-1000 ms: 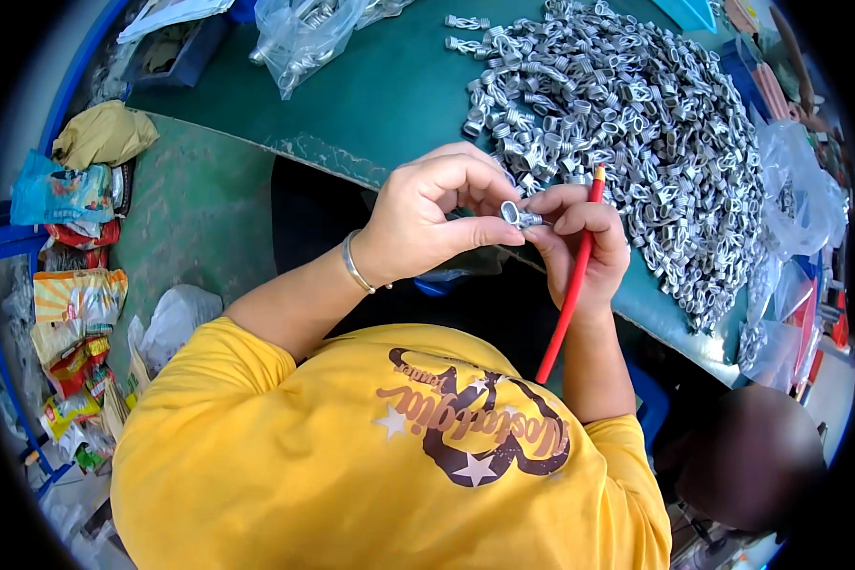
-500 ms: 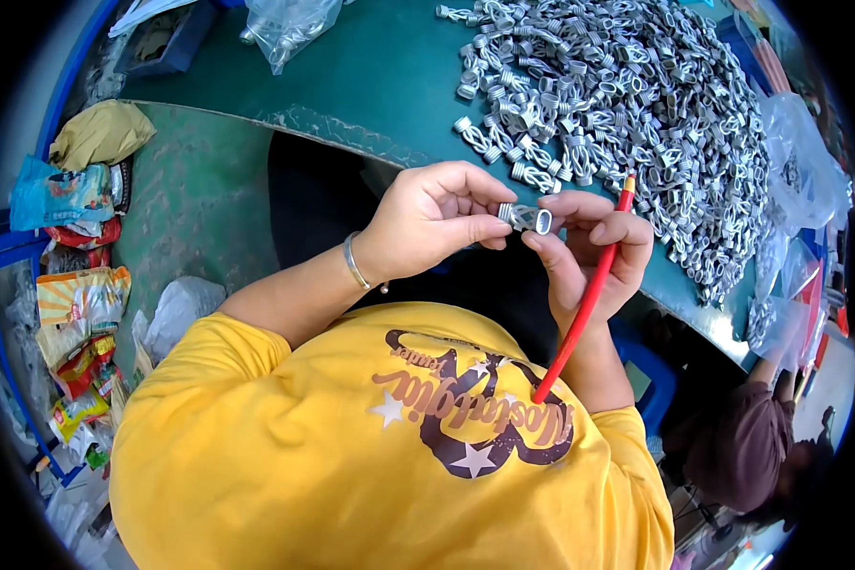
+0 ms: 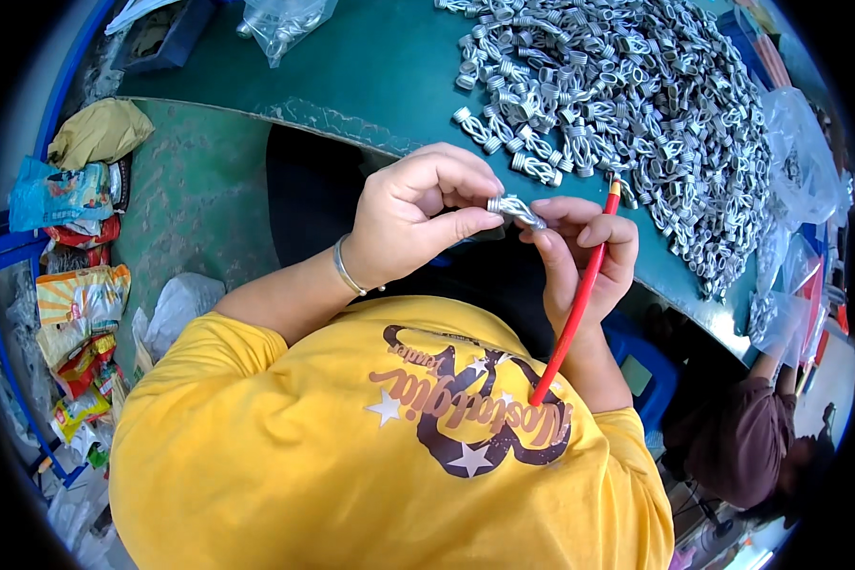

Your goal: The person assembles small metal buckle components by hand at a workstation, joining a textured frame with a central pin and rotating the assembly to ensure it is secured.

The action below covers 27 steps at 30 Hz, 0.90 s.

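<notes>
Between my hands is a small silvery metal part with a ribbed end and open twisted strands. My left hand pinches its ribbed end between thumb and fingers. The thumb and fingertips of my right hand close on its other end. A long red pencil-like stick with a yellowish end also lies across my right hand, held in its fingers and slanting down in front of my yellow shirt. Just beyond my hands, a large heap of similar metal parts covers the table.
The green table has a worn near edge. On it are a clear bag and a blue bin at the far left. More plastic bags lie at the right. Colourful packets line the left side. Another person is at lower right.
The metal part has turned in my fingers, so its oval opening no longer faces up. Both hands have shifted slightly left, and the red stick with them.
</notes>
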Available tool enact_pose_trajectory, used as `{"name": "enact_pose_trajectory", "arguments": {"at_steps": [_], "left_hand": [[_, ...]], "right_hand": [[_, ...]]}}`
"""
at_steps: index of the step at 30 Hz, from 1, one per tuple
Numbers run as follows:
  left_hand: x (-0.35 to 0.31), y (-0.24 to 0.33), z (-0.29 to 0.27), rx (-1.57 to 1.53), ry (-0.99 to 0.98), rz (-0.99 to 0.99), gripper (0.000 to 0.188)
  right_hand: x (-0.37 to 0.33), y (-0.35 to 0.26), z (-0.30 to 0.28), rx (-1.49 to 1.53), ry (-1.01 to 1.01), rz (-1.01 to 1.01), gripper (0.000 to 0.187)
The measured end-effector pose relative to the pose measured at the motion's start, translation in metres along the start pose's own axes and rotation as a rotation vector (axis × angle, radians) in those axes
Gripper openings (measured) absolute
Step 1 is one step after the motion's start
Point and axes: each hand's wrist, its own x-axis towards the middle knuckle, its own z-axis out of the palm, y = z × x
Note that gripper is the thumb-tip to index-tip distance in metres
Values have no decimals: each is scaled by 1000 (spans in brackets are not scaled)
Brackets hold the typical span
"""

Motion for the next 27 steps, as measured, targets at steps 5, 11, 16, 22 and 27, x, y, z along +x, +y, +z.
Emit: {"name": "enact_pose_trajectory", "arguments": {"at_steps": [5,11,16,22,27], "left_hand": [[-2,1,-3,-106,2,-153,26],[3,10,-4,95,-106,30,28],[10,16,-6,184,-150,125,29],[1,13,-8,219,-77,7,23],[-11,8,-19,446,-191,-89,21]], "right_hand": [[1,1,-1,-35,28,-8,30],[-1,6,-4,242,-48,153,26],[0,7,-1,86,-10,59,32],[0,-2,-7,19,-23,-118,38],[13,-4,-28,-554,43,-199,28]]}}
